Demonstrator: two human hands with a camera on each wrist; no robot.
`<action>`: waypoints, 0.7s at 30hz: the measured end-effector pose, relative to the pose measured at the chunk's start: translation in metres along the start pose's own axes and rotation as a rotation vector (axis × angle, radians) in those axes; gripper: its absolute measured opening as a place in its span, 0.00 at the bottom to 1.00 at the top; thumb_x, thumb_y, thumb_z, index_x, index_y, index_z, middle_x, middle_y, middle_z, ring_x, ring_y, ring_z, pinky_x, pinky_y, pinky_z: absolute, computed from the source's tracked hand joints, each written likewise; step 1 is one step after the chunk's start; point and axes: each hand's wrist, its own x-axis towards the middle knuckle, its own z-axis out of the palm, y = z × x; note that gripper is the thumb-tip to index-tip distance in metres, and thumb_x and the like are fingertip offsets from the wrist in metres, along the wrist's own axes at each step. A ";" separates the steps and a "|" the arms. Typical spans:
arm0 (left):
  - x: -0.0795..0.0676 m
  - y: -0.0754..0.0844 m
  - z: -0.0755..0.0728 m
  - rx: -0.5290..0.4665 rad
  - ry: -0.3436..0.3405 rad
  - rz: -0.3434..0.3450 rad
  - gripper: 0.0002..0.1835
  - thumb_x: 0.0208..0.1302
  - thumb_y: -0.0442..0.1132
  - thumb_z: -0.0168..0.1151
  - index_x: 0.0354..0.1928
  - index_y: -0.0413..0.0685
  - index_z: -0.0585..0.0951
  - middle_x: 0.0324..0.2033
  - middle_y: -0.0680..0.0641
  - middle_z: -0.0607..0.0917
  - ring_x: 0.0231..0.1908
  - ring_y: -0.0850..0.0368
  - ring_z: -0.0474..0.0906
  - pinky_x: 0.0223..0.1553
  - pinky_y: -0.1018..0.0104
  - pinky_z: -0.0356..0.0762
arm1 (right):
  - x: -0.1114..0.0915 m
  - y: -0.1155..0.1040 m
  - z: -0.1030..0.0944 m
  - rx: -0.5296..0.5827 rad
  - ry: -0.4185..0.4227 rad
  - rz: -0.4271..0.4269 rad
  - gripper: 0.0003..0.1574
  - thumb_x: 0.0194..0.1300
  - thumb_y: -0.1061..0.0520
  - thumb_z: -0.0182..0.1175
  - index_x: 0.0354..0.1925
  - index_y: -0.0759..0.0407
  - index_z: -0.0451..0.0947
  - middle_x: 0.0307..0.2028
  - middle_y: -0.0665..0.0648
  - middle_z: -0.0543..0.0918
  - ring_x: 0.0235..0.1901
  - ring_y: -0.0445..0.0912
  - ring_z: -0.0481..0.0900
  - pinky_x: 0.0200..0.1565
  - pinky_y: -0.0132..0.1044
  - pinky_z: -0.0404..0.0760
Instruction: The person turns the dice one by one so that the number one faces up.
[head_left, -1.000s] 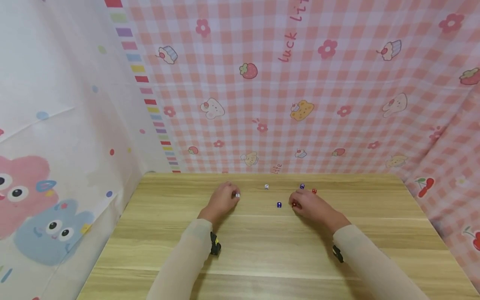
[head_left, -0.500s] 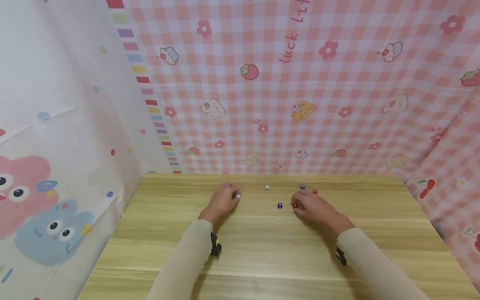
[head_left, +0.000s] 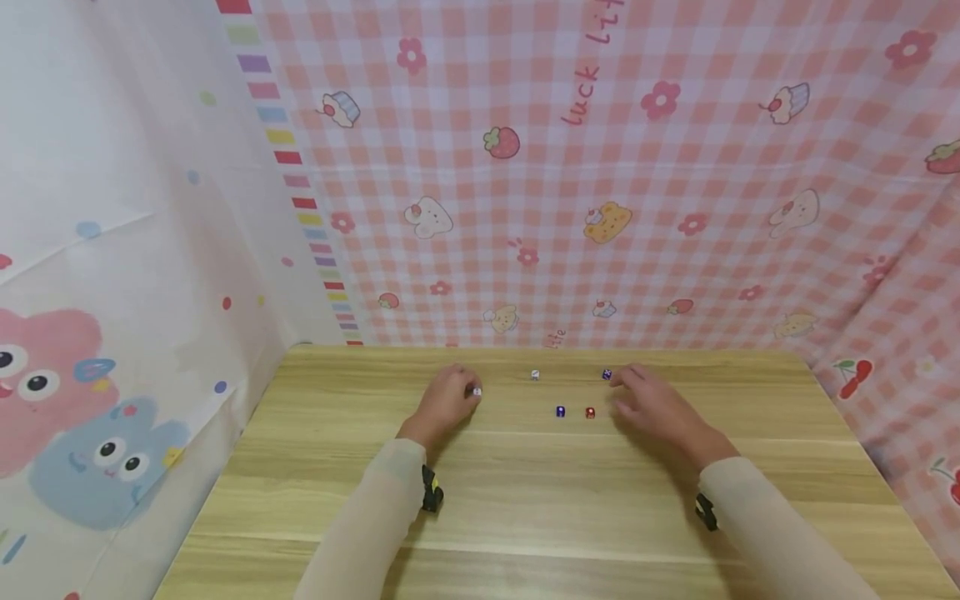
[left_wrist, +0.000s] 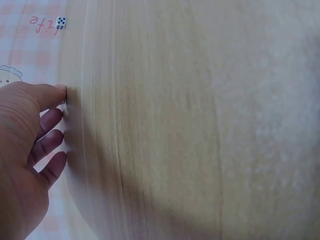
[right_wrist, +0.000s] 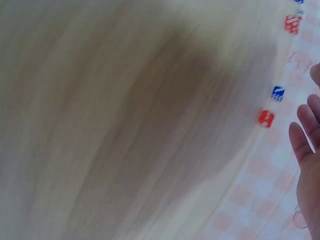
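Note:
My left hand (head_left: 447, 400) rests low over the table at left, its thumb and finger pinching a white die (head_left: 477, 392). In the left wrist view the fingertips hide most of that die. My right hand (head_left: 654, 406) hovers at right with loosely bent fingers and holds nothing. Its fingertips are close beside the far blue die (head_left: 607, 374). Just left of its thumb lies a red die (head_left: 590, 412), with another blue die (head_left: 560, 412) beside it. A second red die (right_wrist: 266, 118), hidden by the hand in the head view, shows in the right wrist view.
Another white die (head_left: 535, 375) lies near the back of the wooden table (head_left: 525, 500). A pink checked cloth (head_left: 555, 183) hangs right behind the table's back edge. More patterned cloth hangs at both sides.
My right hand has let go of the near red die and shifted right, its fingers now by the far blue die and covering the far red one. The left hand stays in place.

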 end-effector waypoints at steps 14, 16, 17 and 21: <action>-0.001 -0.001 0.000 0.003 0.002 0.006 0.02 0.69 0.38 0.67 0.40 0.49 0.87 0.45 0.48 0.83 0.50 0.50 0.78 0.56 0.54 0.80 | 0.006 0.032 -0.004 -0.077 -0.006 0.054 0.17 0.66 0.59 0.68 0.51 0.63 0.78 0.50 0.64 0.81 0.52 0.60 0.80 0.58 0.58 0.80; -0.001 0.000 -0.001 0.000 -0.001 0.001 0.02 0.69 0.38 0.68 0.40 0.49 0.87 0.45 0.48 0.83 0.50 0.50 0.78 0.56 0.53 0.79 | 0.009 0.033 -0.003 -0.068 -0.016 0.070 0.15 0.67 0.58 0.67 0.50 0.63 0.78 0.49 0.63 0.81 0.51 0.60 0.80 0.57 0.58 0.80; -0.001 0.001 -0.001 -0.004 -0.003 -0.001 0.03 0.69 0.38 0.68 0.41 0.48 0.87 0.45 0.48 0.83 0.50 0.49 0.78 0.56 0.53 0.79 | 0.010 0.034 -0.003 -0.060 -0.020 0.078 0.14 0.68 0.58 0.67 0.49 0.63 0.79 0.48 0.63 0.81 0.51 0.60 0.80 0.57 0.58 0.80; -0.001 0.002 -0.003 -0.008 -0.006 -0.005 0.03 0.69 0.37 0.68 0.41 0.48 0.87 0.46 0.47 0.83 0.51 0.49 0.78 0.58 0.52 0.79 | 0.014 0.034 -0.003 -0.029 -0.044 0.107 0.11 0.70 0.59 0.65 0.48 0.62 0.79 0.46 0.62 0.82 0.49 0.58 0.79 0.55 0.58 0.80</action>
